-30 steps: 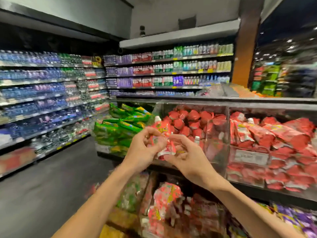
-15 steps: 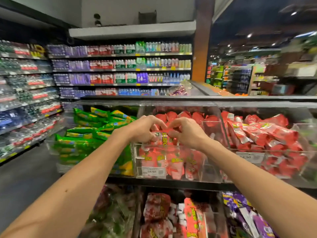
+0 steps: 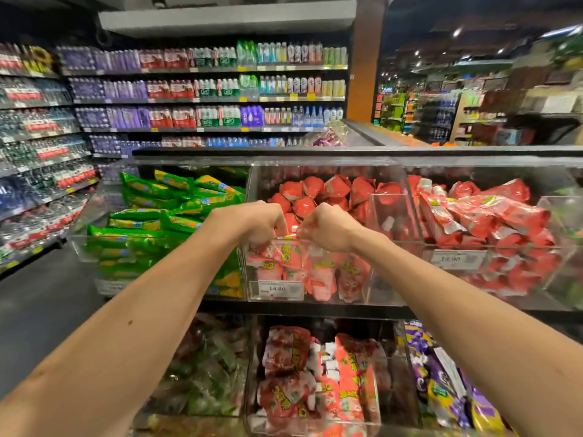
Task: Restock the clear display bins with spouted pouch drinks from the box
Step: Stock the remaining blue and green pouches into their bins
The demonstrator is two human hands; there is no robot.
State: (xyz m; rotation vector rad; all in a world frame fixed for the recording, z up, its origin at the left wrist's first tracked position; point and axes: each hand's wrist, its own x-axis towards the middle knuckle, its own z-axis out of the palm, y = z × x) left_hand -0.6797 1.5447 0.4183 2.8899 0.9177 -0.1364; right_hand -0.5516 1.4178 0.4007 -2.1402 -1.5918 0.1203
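In the middle bin point(image 3: 381, 287): left hand point(image 3: 254, 222) and right hand point(image 3: 329, 228) are pinching one red pouch point(image 3: 288, 247), knuckles nearly touching.
Price tag point(image 3: 277, 289): showing 14.90 up front.

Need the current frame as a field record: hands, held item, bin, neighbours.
left hand: pinches top of red spouted pouch, fingers curled down
right hand: pinches the same pouch
pouch position: at front rim of middle clear bin
price tag: 14.90, on that bin's front
left neighbour: green pouches
right neighbour: red pouches
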